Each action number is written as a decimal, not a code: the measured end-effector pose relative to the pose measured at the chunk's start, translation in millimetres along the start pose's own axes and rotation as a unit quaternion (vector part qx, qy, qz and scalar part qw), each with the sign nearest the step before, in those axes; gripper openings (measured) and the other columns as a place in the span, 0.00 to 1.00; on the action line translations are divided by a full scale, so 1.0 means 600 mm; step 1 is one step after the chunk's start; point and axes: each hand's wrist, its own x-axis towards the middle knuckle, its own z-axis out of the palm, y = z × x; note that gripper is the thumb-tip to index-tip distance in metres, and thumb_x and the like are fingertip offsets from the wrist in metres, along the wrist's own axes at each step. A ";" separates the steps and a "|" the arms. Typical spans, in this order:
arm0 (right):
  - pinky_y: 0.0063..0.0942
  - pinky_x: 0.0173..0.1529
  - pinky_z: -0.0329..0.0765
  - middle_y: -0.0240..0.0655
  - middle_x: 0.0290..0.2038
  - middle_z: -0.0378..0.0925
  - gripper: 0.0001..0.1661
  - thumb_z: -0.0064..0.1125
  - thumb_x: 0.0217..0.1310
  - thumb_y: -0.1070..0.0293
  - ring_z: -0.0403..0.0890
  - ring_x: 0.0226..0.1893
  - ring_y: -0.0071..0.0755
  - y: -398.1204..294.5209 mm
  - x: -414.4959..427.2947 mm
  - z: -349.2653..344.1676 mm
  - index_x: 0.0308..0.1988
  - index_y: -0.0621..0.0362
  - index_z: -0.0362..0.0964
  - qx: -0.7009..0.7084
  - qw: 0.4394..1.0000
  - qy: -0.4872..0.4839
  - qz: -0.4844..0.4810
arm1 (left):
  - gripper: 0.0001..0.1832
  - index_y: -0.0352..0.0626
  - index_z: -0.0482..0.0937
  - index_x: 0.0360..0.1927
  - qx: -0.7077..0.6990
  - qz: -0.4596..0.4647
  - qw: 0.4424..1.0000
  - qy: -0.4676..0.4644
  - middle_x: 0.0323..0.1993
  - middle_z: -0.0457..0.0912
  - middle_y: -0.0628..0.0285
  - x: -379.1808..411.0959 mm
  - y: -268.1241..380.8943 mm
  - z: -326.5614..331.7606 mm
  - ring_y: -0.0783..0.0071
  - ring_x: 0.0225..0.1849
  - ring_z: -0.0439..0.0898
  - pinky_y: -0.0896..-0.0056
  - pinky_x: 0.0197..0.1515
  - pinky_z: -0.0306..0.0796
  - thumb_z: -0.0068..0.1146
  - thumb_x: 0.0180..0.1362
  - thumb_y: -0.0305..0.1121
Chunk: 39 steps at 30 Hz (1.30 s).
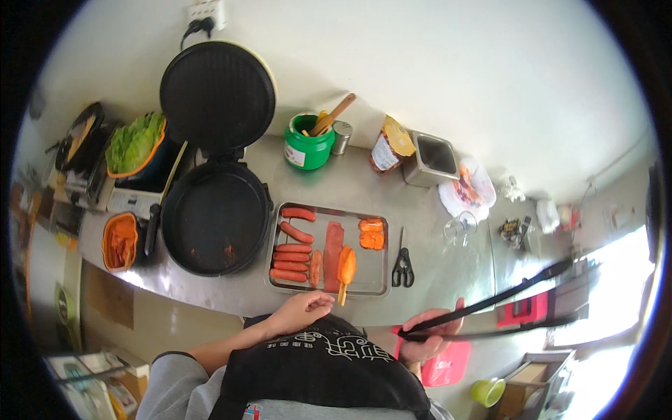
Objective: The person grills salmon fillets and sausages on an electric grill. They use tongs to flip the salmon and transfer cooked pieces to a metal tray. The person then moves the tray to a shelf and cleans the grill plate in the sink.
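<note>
My right hand [433, 332] grips a pair of long black tongs [488, 304]; its arms point right, spread apart, away from the food. Loosely curled, my left hand [307, 312] appears to hold nothing just in front of the metal tray [362, 290]. Several red sausages [292, 261] lie at the tray's left side. A browned, speckled sausage [315, 268] is beside a flat reddish meat strip [333, 257]. Next to the strip lies an orange food piece on a stick [346, 266], its stick over the front rim. Orange coated pieces [371, 234] sit near the back right.
Left of the tray stands a round electric griddle [215, 220], lid raised. Lettuce [136, 143] and a basket of orange food [119, 241] are farther left. Black scissors [403, 268] lie right of the tray. Behind are a green jar [310, 149], a steel container [431, 160] and a glass [461, 227].
</note>
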 end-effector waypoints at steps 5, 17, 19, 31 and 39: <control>0.19 0.27 0.72 0.39 0.21 0.72 0.37 0.38 0.61 0.50 0.74 0.18 0.28 -0.002 -0.038 -0.008 0.55 0.73 0.47 0.033 0.987 -0.148 0.056 | 0.15 0.38 0.72 0.51 -0.002 0.004 1.000 0.023 0.44 0.78 0.60 -0.028 0.004 -0.004 0.76 0.48 0.76 0.74 0.52 0.69 0.50 0.62 0.32; 0.18 0.21 0.67 0.34 0.28 0.73 0.25 0.51 0.64 0.59 0.72 0.18 0.22 -0.012 -0.106 0.132 0.55 0.61 0.62 0.055 0.721 -0.453 0.522 | 0.17 0.40 0.74 0.49 0.110 0.199 0.973 0.039 0.34 0.80 0.55 -0.202 0.246 -0.151 0.62 0.39 0.80 0.66 0.43 0.73 0.55 0.58 0.37; 0.20 0.26 0.68 0.32 0.27 0.72 0.21 0.49 0.64 0.65 0.71 0.22 0.19 0.041 -0.191 0.126 0.55 0.58 0.62 0.114 0.721 -0.379 0.569 | 0.11 0.39 0.77 0.33 0.207 0.424 0.881 0.027 0.22 0.76 0.53 -0.222 0.342 -0.147 0.53 0.31 0.78 0.55 0.31 0.69 0.55 0.53 0.37; 0.14 0.27 0.65 0.30 0.29 0.73 0.14 0.49 0.66 0.63 0.70 0.24 0.17 -0.126 -0.266 0.335 0.46 0.60 0.64 0.065 0.695 -0.421 0.579 | 0.16 0.38 0.78 0.31 0.364 0.667 0.647 0.062 0.22 0.74 0.58 -0.380 0.402 -0.286 0.62 0.27 0.76 0.60 0.30 0.71 0.56 0.49 0.43; 0.20 0.30 0.69 0.32 0.30 0.73 0.21 0.49 0.65 0.61 0.72 0.24 0.22 -0.153 -0.363 0.402 0.54 0.60 0.62 0.063 0.721 -0.313 0.615 | 0.21 0.38 0.79 0.33 0.467 0.560 0.684 -0.021 0.19 0.74 0.63 -0.492 0.447 -0.437 0.67 0.24 0.77 0.64 0.28 0.73 0.60 0.47 0.48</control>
